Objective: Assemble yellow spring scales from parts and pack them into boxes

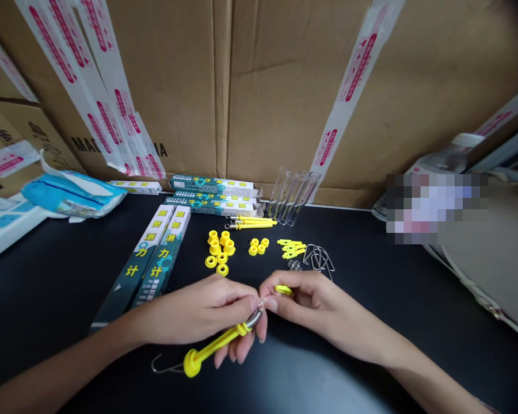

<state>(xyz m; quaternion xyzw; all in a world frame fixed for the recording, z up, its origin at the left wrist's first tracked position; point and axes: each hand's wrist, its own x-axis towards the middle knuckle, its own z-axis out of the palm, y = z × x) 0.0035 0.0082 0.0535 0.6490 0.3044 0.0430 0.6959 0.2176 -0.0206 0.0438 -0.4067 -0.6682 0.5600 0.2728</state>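
My left hand (207,313) is closed around a yellow plastic rod (216,345) that has a round cap and a metal hook (162,367) at its near end and a metal spring (255,316) at its far end. My right hand (311,305) pinches the spring's tip and holds a small yellow piece (284,290) between its fingers. Both hands meet low over the black table (47,282). Just beyond them lie yellow rings (219,248), small yellow caps (258,246), flat yellow tabs (292,248), wire hooks (318,257) and small springs (294,265).
Two long printed boxes (149,261) lie left of the hands, more boxes (213,195) at the back. Clear tubes (294,195) and yellow rods (251,222) rest by the cardboard cartons (224,86). A blue packet (71,195) lies far left, a beige bag (492,247) right.
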